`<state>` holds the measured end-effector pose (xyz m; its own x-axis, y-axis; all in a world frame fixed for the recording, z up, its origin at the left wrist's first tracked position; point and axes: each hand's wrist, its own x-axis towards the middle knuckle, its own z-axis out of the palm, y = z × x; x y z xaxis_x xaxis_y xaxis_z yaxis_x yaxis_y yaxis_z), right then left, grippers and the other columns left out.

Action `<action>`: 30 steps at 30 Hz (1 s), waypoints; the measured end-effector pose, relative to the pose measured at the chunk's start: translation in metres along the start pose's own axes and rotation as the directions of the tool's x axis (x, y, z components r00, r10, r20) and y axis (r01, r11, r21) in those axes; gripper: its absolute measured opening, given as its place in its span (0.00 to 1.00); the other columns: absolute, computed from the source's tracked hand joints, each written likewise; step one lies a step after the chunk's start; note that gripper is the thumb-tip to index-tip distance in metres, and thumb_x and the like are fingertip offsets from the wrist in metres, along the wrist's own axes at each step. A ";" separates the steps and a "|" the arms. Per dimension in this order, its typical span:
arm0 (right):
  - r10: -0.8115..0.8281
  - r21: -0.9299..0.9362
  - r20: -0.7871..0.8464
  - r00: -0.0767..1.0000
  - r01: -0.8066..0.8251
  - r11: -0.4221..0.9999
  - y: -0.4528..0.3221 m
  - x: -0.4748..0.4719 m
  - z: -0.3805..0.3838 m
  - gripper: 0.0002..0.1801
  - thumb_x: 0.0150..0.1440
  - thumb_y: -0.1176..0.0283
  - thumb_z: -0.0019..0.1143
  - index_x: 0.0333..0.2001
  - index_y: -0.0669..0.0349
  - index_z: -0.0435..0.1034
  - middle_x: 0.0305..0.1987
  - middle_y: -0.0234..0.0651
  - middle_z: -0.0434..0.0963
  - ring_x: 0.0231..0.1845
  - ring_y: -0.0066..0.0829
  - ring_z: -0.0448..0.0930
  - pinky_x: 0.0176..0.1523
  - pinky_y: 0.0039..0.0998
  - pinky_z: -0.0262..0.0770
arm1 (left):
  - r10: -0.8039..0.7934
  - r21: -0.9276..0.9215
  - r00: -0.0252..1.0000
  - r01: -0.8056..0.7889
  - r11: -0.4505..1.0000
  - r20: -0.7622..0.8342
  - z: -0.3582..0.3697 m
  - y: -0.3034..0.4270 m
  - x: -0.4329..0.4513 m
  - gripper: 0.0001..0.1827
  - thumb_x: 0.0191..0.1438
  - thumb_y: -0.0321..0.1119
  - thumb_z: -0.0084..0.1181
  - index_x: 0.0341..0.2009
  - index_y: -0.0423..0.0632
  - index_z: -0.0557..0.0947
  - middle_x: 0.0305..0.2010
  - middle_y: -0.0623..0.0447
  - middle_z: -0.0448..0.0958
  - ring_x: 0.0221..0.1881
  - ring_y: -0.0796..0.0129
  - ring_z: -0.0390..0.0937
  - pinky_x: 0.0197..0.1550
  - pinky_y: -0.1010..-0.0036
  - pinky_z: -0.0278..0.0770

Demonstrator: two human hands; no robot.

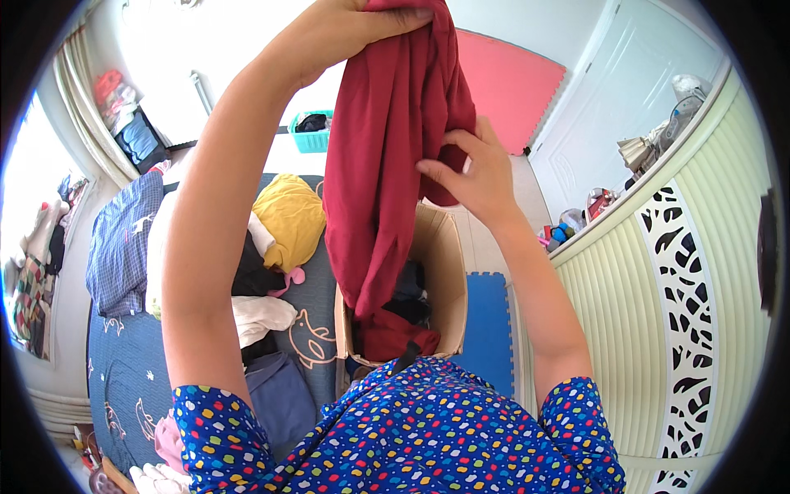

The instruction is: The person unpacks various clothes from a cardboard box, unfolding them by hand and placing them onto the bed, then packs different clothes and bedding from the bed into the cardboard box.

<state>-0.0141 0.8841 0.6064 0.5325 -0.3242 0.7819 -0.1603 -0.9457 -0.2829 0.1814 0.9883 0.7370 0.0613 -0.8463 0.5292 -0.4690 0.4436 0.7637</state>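
Observation:
A dark red piece of cloth (389,142), likely a garment, hangs in long folds before me. My left hand (364,28) grips its top edge, held high at the top of the view. Lower on the cloth's right side is my right hand (478,170), with thumb and fingers spread around a fold; whether it pinches the fabric cannot be told. Below hangs an open cardboard box (453,265), partly covered by the cloth. Inside it lie another dark red cloth (395,338) and dark clothes (410,290).
Left of the box, a bed with a dark blue cover (117,364) bears a yellow garment (290,216), a blue checked garment (126,247) and other clothes. A teal basket (311,141) stands beyond. Blue foam mat (487,333) and a ribbed cream cabinet (605,321) lie to the right.

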 end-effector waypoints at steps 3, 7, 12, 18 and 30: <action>0.105 0.058 0.198 0.975 -0.118 0.991 0.033 0.006 -0.002 0.11 0.43 0.66 0.66 0.29 0.60 0.75 0.29 0.38 0.68 0.33 0.36 0.72 0.36 0.31 0.68 | 0.011 0.144 1.000 -0.008 0.990 -0.024 -0.005 -0.001 -0.004 0.09 0.58 0.33 0.53 0.38 0.42 0.81 0.33 0.55 0.78 0.35 0.74 0.73 0.43 0.76 0.71; 0.269 0.483 0.337 0.902 -0.411 0.773 0.052 0.037 -0.072 0.04 0.54 0.72 0.57 0.33 0.59 0.74 0.31 0.23 0.75 0.33 0.15 0.73 0.38 0.20 0.70 | 0.051 0.142 0.986 -0.028 0.989 -0.159 -0.029 -0.034 -0.020 0.11 0.58 0.35 0.53 0.40 0.41 0.81 0.35 0.55 0.79 0.39 0.74 0.73 0.46 0.77 0.70; 0.221 0.751 0.363 0.905 -0.425 0.506 0.061 0.075 -0.110 0.05 0.57 0.72 0.50 0.38 0.59 0.70 0.33 0.25 0.77 0.33 0.13 0.76 0.38 0.16 0.72 | -0.039 0.162 0.961 0.086 0.983 -0.274 -0.036 -0.073 -0.036 0.22 0.56 0.49 0.54 0.44 0.43 0.79 0.38 0.52 0.80 0.39 0.66 0.78 0.44 0.69 0.75; 0.205 0.665 0.211 0.956 -0.294 0.687 0.100 0.096 -0.121 0.06 0.59 0.72 0.51 0.39 0.61 0.70 0.35 0.26 0.77 0.33 0.13 0.76 0.38 0.16 0.72 | 0.112 -0.506 0.992 -0.070 0.859 0.052 0.014 -0.001 -0.023 0.16 0.61 0.39 0.49 0.47 0.41 0.73 0.41 0.49 0.76 0.38 0.68 0.75 0.46 0.75 0.75; 0.279 0.395 0.578 0.767 -0.562 0.727 0.053 -0.122 0.043 0.10 0.54 0.72 0.55 0.42 0.61 0.70 0.38 0.27 0.76 0.39 0.21 0.75 0.44 0.26 0.72 | -0.211 -0.669 0.970 0.076 0.740 -0.124 0.043 -0.028 0.012 0.16 0.62 0.39 0.47 0.42 0.37 0.74 0.37 0.48 0.76 0.34 0.66 0.76 0.39 0.72 0.77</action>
<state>-0.0522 0.8749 0.4719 0.8438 -0.4980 0.2000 -0.0877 -0.4955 -0.8642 0.1577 0.9533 0.7062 0.2676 -0.8777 0.3975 0.2471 0.4612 0.8522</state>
